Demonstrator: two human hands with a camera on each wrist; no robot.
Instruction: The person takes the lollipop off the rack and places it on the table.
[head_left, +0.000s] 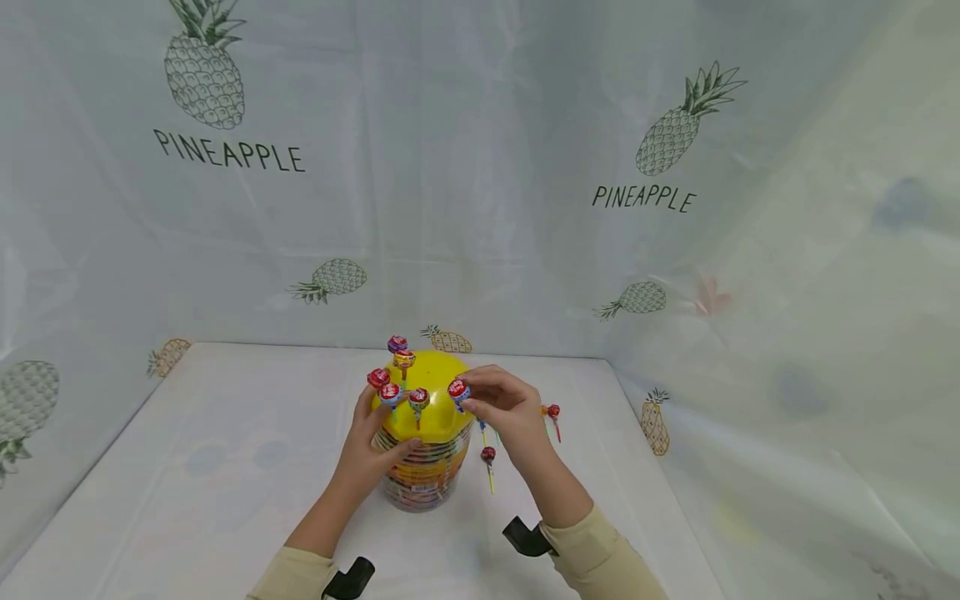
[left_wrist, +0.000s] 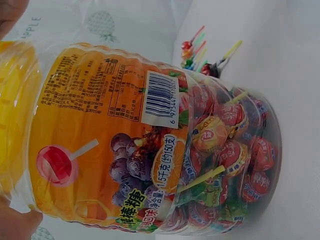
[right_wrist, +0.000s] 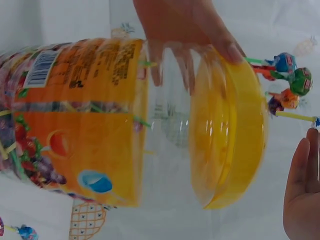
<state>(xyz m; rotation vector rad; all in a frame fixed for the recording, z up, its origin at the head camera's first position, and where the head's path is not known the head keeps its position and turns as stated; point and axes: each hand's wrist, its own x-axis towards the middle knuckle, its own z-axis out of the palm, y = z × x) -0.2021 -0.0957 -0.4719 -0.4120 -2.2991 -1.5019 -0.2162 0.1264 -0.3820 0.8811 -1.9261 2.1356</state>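
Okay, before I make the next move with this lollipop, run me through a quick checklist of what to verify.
1. Jar upright on the white table: ok.
2. Left hand steadying the jar near its top: ok.
3. Yellow lid on the jar: ok; how tightly it is fastened, cannot tell.
4. Held lollipop pinched in the right hand, above the lid: ok.
5. Yellow stick of that lollipop seated in the lid: cannot tell; its lower end is close to the lid.
6. All lollipops off the table: not ok; loose lollipops lie to the right of the jar.
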